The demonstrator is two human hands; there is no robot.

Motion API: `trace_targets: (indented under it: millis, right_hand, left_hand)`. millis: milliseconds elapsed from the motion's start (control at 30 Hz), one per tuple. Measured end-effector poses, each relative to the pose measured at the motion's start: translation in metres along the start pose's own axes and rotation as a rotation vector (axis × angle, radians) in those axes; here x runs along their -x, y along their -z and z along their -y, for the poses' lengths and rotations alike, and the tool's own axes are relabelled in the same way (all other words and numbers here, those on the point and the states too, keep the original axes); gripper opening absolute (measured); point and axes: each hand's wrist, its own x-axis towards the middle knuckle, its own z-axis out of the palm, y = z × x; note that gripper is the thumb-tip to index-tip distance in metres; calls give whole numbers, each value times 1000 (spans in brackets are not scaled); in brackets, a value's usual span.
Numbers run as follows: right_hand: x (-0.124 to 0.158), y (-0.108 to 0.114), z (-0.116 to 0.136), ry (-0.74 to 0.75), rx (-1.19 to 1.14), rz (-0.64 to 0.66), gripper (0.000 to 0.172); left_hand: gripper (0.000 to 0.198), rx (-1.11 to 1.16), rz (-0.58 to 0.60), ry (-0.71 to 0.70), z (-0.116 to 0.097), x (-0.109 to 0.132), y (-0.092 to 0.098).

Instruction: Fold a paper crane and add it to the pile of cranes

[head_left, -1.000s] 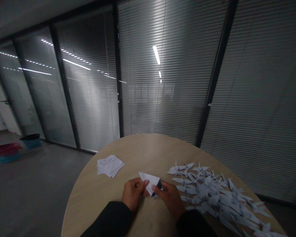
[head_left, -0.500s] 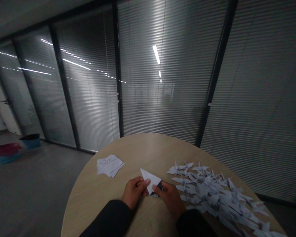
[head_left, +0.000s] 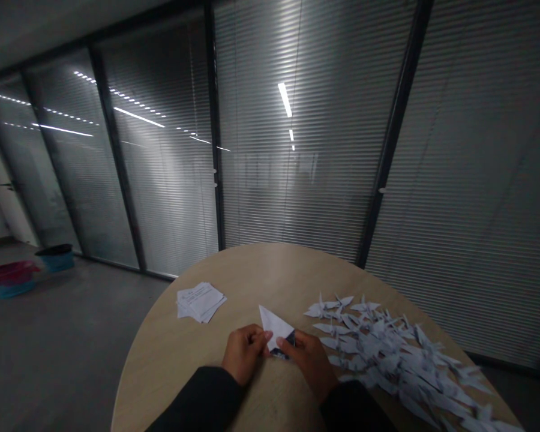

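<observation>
- I'm seeing the left hand [head_left: 244, 354] pinching the near-left edge of a white folded paper triangle [head_left: 273, 325], its fingers [head_left: 257, 337] clamped together on the paper.
- The right hand [head_left: 309, 361] is holding the opposite side, its fingers [head_left: 298, 341] closed on a dark-patterned flap [head_left: 288, 341] at the lower right of the fold.
- The triangle is sitting between both hands, tip pointing up and to the left, over a round light-wood desk [head_left: 270, 270]. I can't tell whether its lower corner is touching the desk.
- Black sleeves [head_left: 198, 399] are covering both forearms, which are resting toward the near desk edge.
- A loose stack of white printed paper squares [head_left: 201, 302] is lying on the desk, up and left of the hands.
- A large heap of white folded paper cranes [head_left: 387, 345] is spreading across the right side of the desk, just beside the right hand.
- A red-and-blue stack of plastic tubs [head_left: 9, 279] is sitting on the gray floor [head_left: 72, 336], far left.
</observation>
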Motion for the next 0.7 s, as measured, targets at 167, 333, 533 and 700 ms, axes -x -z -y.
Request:
trace_targets:
  millis: [167,333,533,700]
  right_hand:
    - [0,0,1,-18,-58,43,49]
    - [2,0,1,9,-110,-33,45]
    - [1,1,-1,43,-150,-26,46]
    - [0,0,-6,44,-92,-62,45]
  left_hand:
    - [37,-212,-34,-122,-9,6,2]
    - [41,20,31,-70,-2,0,-2]
    - [52,207,147,27,2,-3,-6]
    - [48,2,121,-44,-9,3,-2]
